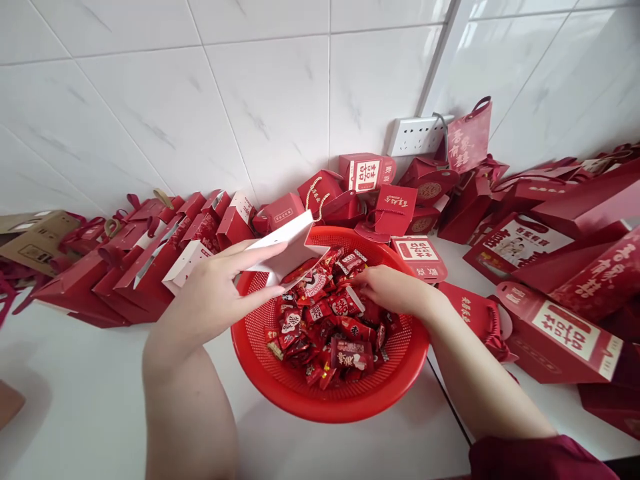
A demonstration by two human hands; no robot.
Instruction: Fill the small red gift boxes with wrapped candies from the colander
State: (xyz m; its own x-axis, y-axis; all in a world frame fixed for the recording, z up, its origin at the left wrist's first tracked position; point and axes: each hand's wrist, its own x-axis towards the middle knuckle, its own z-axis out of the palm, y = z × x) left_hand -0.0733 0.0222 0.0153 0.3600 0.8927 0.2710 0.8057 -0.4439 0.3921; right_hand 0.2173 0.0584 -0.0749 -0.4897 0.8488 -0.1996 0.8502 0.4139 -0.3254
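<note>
The left hand pinches a white box between its thumb and fingers, and the box tips over the upper left part of the red basket, its long side slanting up to the right. To the right of the box, the right hand has its bent fingers down in the sweets, so I cannot tell if it grips any. Red boxes crowd the basket's far edge.
</note>
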